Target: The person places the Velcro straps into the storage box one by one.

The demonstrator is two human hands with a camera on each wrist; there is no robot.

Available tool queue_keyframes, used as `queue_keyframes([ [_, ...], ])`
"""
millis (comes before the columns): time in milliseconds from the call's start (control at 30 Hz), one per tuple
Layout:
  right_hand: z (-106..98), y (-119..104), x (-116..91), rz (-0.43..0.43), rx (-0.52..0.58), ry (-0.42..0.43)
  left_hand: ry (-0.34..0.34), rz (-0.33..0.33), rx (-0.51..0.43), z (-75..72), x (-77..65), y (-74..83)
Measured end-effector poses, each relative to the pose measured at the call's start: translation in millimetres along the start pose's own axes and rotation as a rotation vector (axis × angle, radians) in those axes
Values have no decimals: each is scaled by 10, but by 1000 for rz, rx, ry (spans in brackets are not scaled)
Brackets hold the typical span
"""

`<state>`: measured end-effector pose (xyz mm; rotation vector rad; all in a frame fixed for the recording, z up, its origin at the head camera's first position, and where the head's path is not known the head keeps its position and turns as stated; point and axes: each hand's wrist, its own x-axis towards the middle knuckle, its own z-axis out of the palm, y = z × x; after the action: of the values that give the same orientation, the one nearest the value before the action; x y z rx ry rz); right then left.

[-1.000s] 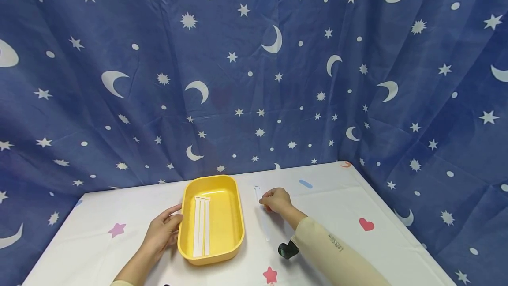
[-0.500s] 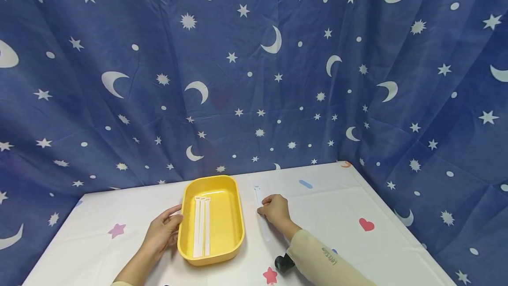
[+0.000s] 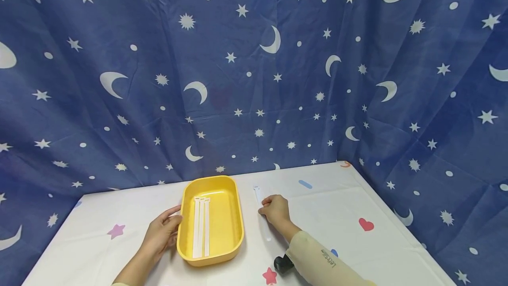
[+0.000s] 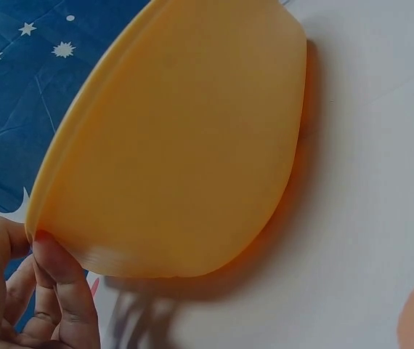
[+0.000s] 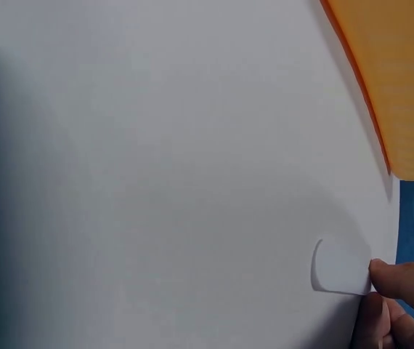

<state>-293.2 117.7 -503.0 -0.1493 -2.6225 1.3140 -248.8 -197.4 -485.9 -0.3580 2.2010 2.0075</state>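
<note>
A yellow plastic tray point(image 3: 225, 226) stands on the table, and my left hand point(image 3: 160, 233) grips its left rim. In the left wrist view, the thumb and fingers point(image 4: 65, 273) pinch that rim from both sides. Inside the tray, several long white strips point(image 3: 196, 233) with slotted heads lie side by side along its left half. Right of the tray, my right hand point(image 3: 275, 212) pinches another white strip point(image 3: 257, 194) near its middle, with the slotted head pointing away from me. In the right wrist view, the strip's rounded end point(image 5: 341, 265) sticks out from the fingertips, over the white tablecloth.
The table wears a white cloth point(image 3: 333, 215) printed with coloured shapes. A blue curtain point(image 3: 238, 78) with moons and stars hangs behind it and along its right side. A black wrist camera point(image 3: 283, 264) juts from the right sleeve, close over the cloth.
The right hand has slid slightly towards me along the strip, and its forearm has swung a little left. The strip, tray and left hand stay nearly where they were.
</note>
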Motion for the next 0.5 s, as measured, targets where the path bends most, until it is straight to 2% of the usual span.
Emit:
queue_keyframes([
  [500,23,25,58,39,-25,-32,-10,1,9,-16,4,7],
])
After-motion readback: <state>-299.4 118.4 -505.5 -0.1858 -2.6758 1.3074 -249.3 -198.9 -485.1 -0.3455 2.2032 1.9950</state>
